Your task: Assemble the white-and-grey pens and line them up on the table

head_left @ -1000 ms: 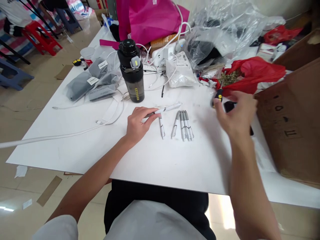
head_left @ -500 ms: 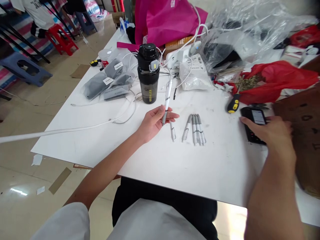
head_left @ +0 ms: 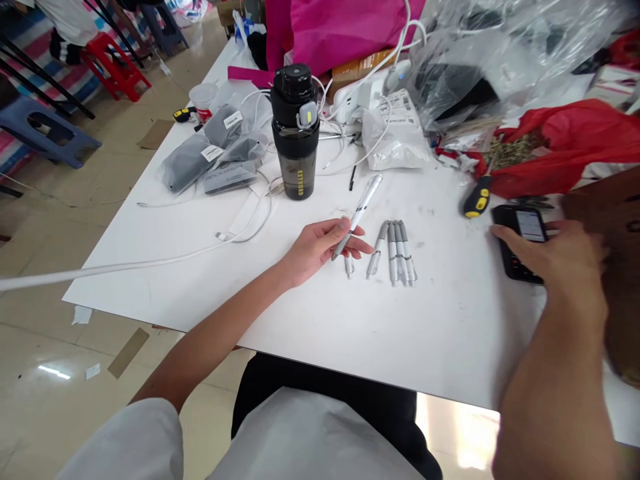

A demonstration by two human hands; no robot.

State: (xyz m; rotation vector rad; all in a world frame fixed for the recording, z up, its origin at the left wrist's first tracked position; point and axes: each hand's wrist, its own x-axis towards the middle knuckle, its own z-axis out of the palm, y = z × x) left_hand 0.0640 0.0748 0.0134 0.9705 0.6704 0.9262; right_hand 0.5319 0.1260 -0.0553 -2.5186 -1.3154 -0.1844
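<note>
A white pen with a grey grip (head_left: 367,199) is pinched between the thumb and fingers of my left hand (head_left: 315,250), its clear end slanting up and to the right. Below those fingers part of another pen (head_left: 349,269) lies on the table. Several matching pens (head_left: 393,253) rest side by side just to the right. My right hand (head_left: 565,257) is closed around a black handheld device (head_left: 531,228) with a lit screen and keys, on the table at the right. Some of that hand's fingers are hidden behind the device.
A black drink bottle (head_left: 296,147) stands behind my left hand, beside bagged grey packets (head_left: 187,163) and white cables. A yellow-black screwdriver (head_left: 477,198) lies near the red plastic bag (head_left: 565,147). A cardboard box (head_left: 615,267) borders the right side. Behind are a magenta bag (head_left: 345,33) and a power strip (head_left: 360,97).
The pen in my left hand has tipped over to the right, and that hand has shifted slightly right. My right hand still grips the handheld device. The view has moved a little.
</note>
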